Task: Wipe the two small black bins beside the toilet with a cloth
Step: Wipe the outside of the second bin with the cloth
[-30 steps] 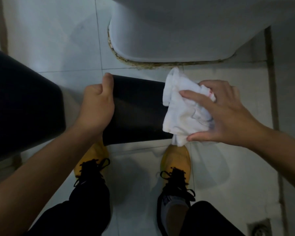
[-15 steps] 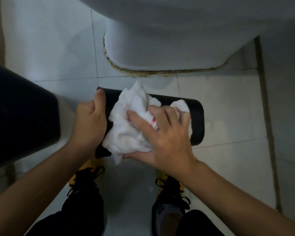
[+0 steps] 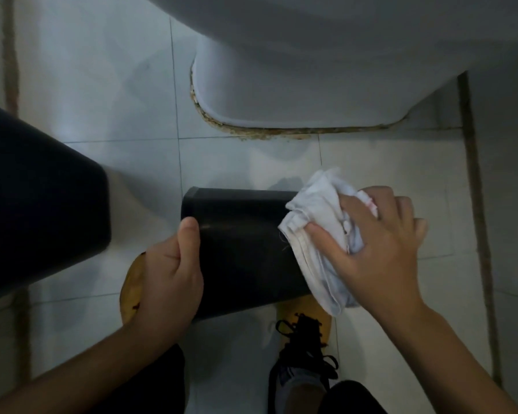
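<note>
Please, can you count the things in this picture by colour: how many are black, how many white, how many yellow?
Black: 2, the held bin and the second bin.
White: 2, the cloth and the toilet.
Yellow: 2, the left shoe and the right shoe.
Total: 6.

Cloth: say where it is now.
The cloth is right of centre in the head view, gripped by the right hand against the right end of the small bin, just below the toilet.

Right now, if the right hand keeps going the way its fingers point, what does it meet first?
Likely the left hand: the right hand, gripping the crumpled white cloth, points left along the small black plastic bin.
</note>
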Action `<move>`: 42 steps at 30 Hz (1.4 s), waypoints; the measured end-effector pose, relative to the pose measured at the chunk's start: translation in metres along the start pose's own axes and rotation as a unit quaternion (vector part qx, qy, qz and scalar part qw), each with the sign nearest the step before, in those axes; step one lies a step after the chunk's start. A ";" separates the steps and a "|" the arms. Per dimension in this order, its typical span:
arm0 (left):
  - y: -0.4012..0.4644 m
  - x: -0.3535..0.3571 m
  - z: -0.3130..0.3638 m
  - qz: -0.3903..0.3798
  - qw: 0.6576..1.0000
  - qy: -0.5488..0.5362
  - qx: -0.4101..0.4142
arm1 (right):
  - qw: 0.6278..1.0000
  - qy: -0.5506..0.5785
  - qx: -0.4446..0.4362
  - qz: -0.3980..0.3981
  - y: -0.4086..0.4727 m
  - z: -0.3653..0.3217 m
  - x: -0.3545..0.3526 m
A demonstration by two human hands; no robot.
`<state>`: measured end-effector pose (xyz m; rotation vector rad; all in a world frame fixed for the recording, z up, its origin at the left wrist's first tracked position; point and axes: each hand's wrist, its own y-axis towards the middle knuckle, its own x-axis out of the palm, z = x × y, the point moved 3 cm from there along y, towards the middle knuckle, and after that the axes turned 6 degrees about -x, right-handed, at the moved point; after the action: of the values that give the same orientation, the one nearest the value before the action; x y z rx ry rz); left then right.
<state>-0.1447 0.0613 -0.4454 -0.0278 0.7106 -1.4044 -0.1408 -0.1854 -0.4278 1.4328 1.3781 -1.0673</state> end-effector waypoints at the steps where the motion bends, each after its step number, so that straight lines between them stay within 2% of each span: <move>1: -0.003 0.002 0.001 0.002 1.000 -0.013 0.003 | 1.000 -0.004 -0.009 -0.014 0.000 -0.003 -0.001; 6: -0.010 0.005 -0.002 0.031 0.998 -0.041 0.021 | 0.991 -0.001 -0.106 -0.077 0.019 -0.056 0.008; 9: -0.014 0.006 -0.006 0.016 0.997 -0.081 0.001 | 0.987 0.068 -0.140 -0.035 0.017 -0.085 0.016; 12: -0.010 -0.001 -0.008 -0.041 0.991 -0.097 -0.078 | 0.981 0.103 -0.161 0.015 0.003 -0.080 0.014; 13: -0.003 -0.005 -0.007 -0.070 0.980 -0.129 -0.134 | 0.980 0.101 -0.171 0.020 -0.004 -0.077 0.014; 14: 0.003 -0.006 -0.003 -0.114 0.955 -0.175 -0.211 | 0.979 0.094 -0.179 0.024 -0.012 -0.075 0.013; 16: 0.015 -0.002 0.006 -0.215 0.880 -0.249 -0.342 | 0.978 0.084 -0.188 0.026 -0.025 -0.073 0.014; 18: 0.023 0.004 0.007 -0.253 0.861 -0.221 -0.382 | 0.975 0.086 -0.201 0.029 -0.034 -0.072 0.014; 22: 0.021 0.008 -0.001 -0.170 0.889 -0.168 -0.390 | 0.968 0.086 -0.236 0.023 -0.033 -0.050 0.008; 24: 0.020 0.010 -0.006 -0.140 0.894 -0.157 -0.396 | 0.976 0.072 -0.207 0.011 -0.028 -0.027 0.006; 28: 0.019 0.004 -0.012 -0.141 0.908 -0.146 -0.367 | 0.992 0.067 -0.110 -0.007 -0.022 0.017 0.003; 32: 0.019 -0.002 -0.008 -0.133 0.952 -0.086 -0.264 | 0.977 0.212 0.006 -0.011 -0.032 0.036 0.002; 35: 0.023 -0.005 -0.008 -0.141 0.972 -0.028 -0.184 | 0.963 0.264 0.037 0.020 -0.030 0.031 0.000; 38: 0.028 -0.002 -0.015 -0.149 0.972 -0.037 -0.176 | 0.971 0.237 0.026 0.036 -0.022 0.016 0.008; 42: 0.030 0.006 -0.026 -0.121 0.967 -0.080 -0.209 | 0.987 0.132 -0.076 0.047 -0.012 -0.017 0.028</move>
<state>-0.1300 0.0719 -0.4810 -0.5695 0.8782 -1.4414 -0.1522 -0.1616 -0.4506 1.5483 1.5254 -0.7149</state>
